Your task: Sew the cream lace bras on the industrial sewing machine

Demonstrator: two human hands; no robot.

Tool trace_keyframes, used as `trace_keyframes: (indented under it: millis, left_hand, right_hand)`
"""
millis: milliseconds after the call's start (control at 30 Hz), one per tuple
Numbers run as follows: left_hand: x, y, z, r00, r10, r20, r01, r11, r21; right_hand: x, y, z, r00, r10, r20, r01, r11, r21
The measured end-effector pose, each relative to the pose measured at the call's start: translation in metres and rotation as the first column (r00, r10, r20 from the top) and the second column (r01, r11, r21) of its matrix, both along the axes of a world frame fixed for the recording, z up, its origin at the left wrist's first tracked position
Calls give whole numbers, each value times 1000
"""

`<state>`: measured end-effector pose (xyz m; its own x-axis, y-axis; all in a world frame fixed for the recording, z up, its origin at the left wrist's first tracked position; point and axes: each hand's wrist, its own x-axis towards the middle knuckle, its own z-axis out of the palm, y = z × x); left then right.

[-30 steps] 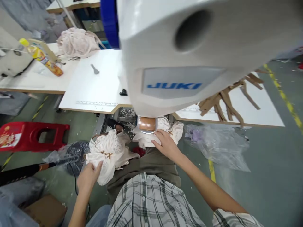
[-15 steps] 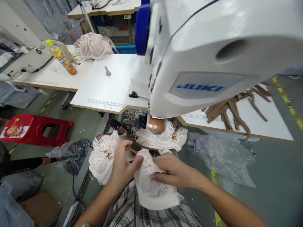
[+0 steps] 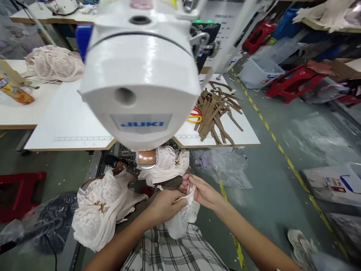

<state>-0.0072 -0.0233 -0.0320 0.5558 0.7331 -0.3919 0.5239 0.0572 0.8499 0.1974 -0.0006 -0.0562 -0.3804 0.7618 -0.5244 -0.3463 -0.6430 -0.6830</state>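
Between both hands hangs a white lace garment point(image 3: 189, 210), over the lap. My left hand point(image 3: 167, 205) pinches its upper left edge with thumb and fingers. My right hand point(image 3: 201, 191) grips its top right edge, close beside the left. Just beyond them, a second lace bra point(image 3: 167, 160) with a small brown bow lies at the sewing machine point(image 3: 141, 82), beside the machine's brown roller-like part point(image 3: 147, 158). Another lace bra point(image 3: 98, 207) with brown bows lies to the left of my left forearm.
Brown straps point(image 3: 216, 113) lie in a heap on the right tabletop, next to scissors with red and yellow handles point(image 3: 194, 116). A pile of pale garments point(image 3: 55, 64) and a bottle point(image 3: 17, 92) stand at the back left. A clear plastic bag point(image 3: 222, 169) hangs at the right.
The view has turned to the right, showing the straps and floor. My hands have come together at the garment's top edge, where my left hand now holds it; the garment hangs more bunched.
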Motion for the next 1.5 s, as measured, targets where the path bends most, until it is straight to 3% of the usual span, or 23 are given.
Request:
trace_keyframes:
  millis: [100, 300, 367, 467, 567, 667, 733, 800, 933, 1100, 1133, 1233, 1333, 1500]
  left_hand:
    - [-24, -2, -14, 992, -28, -121, 30, 999, 12]
    - [-80, 9, -16, 958, -47, -282, 52, 999, 11]
    - [-92, 14, -21, 953, 4, -304, 5, 1000, 29]
    - [-104, 21, -35, 938, 202, -280, -179, 978, 104]
    - [-111, 24, -53, 862, 479, -165, -454, 875, 170]
    - [-112, 24, -66, 714, 700, 4, -693, 707, 142]
    - [-109, 23, -69, 635, 771, 45, -767, 623, 154]
    - [-105, 23, -68, 620, 784, 5, -761, 600, 244]
    - [-99, 22, -58, 635, 750, -185, -607, 632, 482]
    - [-96, 18, -43, 717, 669, -197, -497, 689, 528]
    - [-94, 17, -38, 742, 646, -178, -474, 694, 543]
    - [-85, 15, -17, 816, 570, -97, -417, 696, 585]
    - [-68, 14, 13, 889, 458, 4, -360, 694, 623]
    - [-44, 16, 56, 948, 301, 107, -304, 745, 594]
  right_hand:
    - [2, 4, -28, 959, -282, -38, 276, 955, -109]
    - [61, 30, -53, 856, -516, 39, 514, 840, -176]
    - [83, 38, -58, 822, -568, 36, 561, 797, -223]
    - [114, 47, -58, 754, -657, 10, 634, 723, -274]
    - [141, 50, -49, 658, -753, -4, 725, 634, -270]
    - [158, 51, -38, 549, -836, -3, 816, 537, -213]
    - [162, 51, -30, 485, -874, -3, 865, 480, -147]
    - [161, 51, -22, 449, -893, -9, 891, 449, -68]
    - [154, 54, -3, 468, -883, -28, 881, 464, 98]
    - [144, 71, 40, 461, -882, -98, 866, 423, 267]
    - [138, 74, 49, 493, -861, -121, 847, 444, 292]
    - [103, 77, 69, 709, -692, -136, 681, 620, 391]
    - [55, 67, 74, 867, -495, -61, 460, 745, 483]
    - [-2, 37, 69, 967, -226, 119, 116, 804, 583]
